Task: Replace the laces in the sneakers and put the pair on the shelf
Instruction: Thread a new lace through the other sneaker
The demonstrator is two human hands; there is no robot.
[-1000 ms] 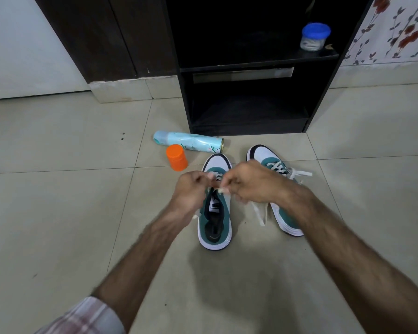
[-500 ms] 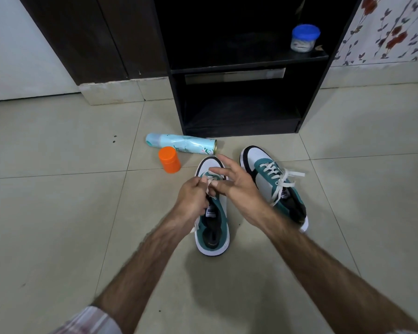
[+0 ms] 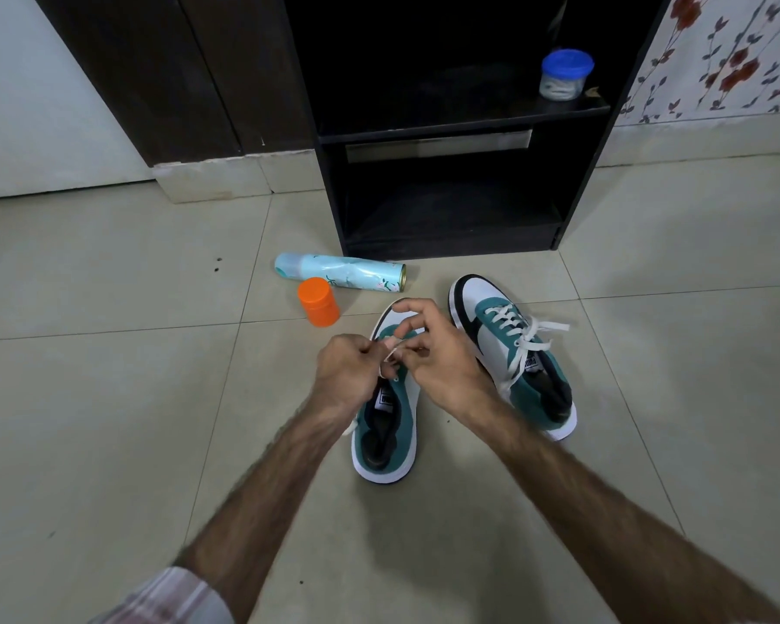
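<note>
Head view, nearest first: my left hand point(image 3: 350, 371) and right hand point(image 3: 442, 353) meet over the left sneaker point(image 3: 386, 425) on the floor tiles point(image 3: 109, 421), each pinching a bit of white lace point(image 3: 390, 351) at its eyelets, so I judge this shoe only partly laced. Just beside it the right sneaker point(image 3: 514, 353) looks fully laced and tied. Farther off lie a spray can point(image 3: 338, 272) and an orange cap point(image 3: 318, 301), and the dark shelf point(image 3: 451, 123), holding a blue-lidded jar point(image 3: 566, 74), has no shoes yet.
</note>
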